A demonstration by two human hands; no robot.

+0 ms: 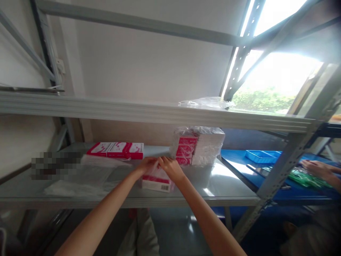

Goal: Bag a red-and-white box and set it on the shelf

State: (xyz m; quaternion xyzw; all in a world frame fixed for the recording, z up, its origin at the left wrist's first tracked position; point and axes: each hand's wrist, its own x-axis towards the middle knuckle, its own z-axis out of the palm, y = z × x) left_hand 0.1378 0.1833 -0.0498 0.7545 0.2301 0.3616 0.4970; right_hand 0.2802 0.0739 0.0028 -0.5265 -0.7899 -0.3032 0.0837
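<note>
A white and red box (pixel 156 185) with a barcode on its front face stands on the grey shelf, inside a clear plastic bag (pixel 153 169). My left hand (pixel 146 165) is closed on the bag's gathered top, above the box's left side. On the right, my right hand (pixel 170 168) pinches the same top, its fingers close to the left ones. To the left lie flat clear plastic bags (pixel 87 177). Behind them rest red and white boxes (pixel 117 150). Plastic-wrapped stacks of red and white boxes (pixel 198 146) stand behind my right hand.
A metal beam (pixel 133 112) crosses above the shelf (pixel 191 192), and a slanted post (pixel 277 170) stands at its right end. Beyond it, another person's hands (pixel 317 169) are over green packets (pixel 306 179) on a blue table, near a blue tray (pixel 259 156).
</note>
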